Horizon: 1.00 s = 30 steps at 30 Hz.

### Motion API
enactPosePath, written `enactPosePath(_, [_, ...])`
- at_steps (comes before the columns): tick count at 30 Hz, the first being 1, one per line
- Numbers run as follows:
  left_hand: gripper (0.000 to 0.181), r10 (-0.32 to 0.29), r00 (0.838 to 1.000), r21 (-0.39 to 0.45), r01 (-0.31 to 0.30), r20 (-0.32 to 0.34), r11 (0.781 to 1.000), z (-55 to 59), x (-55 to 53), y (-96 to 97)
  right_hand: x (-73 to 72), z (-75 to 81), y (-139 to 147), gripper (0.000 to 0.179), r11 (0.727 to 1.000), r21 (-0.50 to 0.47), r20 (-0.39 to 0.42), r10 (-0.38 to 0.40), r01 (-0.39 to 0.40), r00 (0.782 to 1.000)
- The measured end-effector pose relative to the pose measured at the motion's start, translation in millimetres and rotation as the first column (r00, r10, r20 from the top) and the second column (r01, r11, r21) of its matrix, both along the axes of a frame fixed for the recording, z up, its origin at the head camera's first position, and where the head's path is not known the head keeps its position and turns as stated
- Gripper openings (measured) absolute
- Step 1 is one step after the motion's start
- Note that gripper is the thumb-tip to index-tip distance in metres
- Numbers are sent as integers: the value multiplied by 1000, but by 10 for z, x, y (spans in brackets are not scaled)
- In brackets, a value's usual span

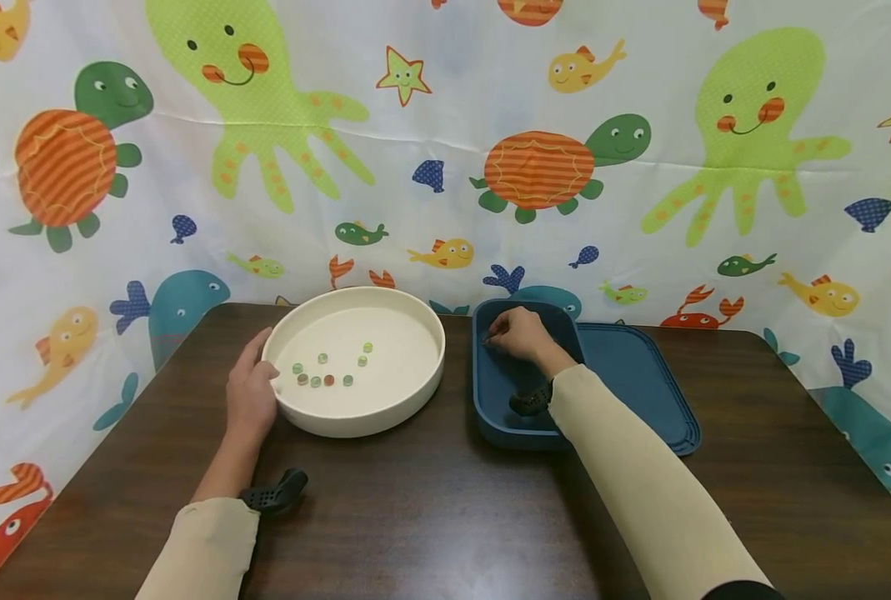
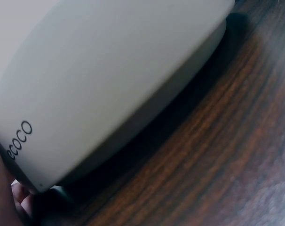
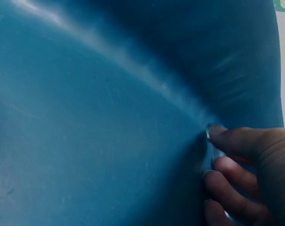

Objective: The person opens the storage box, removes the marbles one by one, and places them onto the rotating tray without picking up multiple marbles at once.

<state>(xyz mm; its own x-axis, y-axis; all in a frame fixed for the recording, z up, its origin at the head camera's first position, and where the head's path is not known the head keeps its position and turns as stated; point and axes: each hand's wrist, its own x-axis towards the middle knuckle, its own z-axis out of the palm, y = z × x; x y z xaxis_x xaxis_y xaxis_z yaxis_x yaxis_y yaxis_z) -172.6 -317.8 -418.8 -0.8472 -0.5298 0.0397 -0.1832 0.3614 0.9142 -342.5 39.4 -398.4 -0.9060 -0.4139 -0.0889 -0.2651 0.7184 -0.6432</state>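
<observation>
A round cream tray (image 1: 351, 421) with raised sides holds several small round glassy pieces (image 1: 315, 382), mostly green, with one or two reddish. My left hand (image 1: 252, 387) grips its left side, thumb at the rim; in the left wrist view, fingertips (image 2: 25, 200) show at the tray's lower edge by the "ecoco" lettering. Inside a deep blue rectangular container (image 1: 490, 429), my right hand (image 1: 523, 336) reaches toward the left wall. Between its thumb and fingers it pinches a small clear glassy piece (image 3: 217, 151), mostly covered by the fingers.
A flat blue lid (image 1: 633, 375) lies just right of the container, partly behind the right sleeve. Both vessels stand near the far edge of the dark wooden table (image 1: 415, 517). Behind hangs a white cloth (image 1: 430, 233) printed with sea animals.
</observation>
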Motion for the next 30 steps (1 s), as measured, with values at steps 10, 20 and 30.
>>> enactPosePath(10, [68, -3, 1000, 7, 3, -2, 1000, -22, -14, 5, -10, -11, -5, 18, 996, 48, -48, 75, -73, 996])
enactPosePath(20, [68, -8, 1000, 11, 8, 3, 1000, -11, -21, 21, 25, 234, 80, 17, 996, 35, -77, 87, -85, 993])
enactPosePath(30, [69, 0, 1000, 6, 0, 14, 1000, 6, -6, 6, 133, 605, 0, 20, 991, -35, -100, 126, -131, 987])
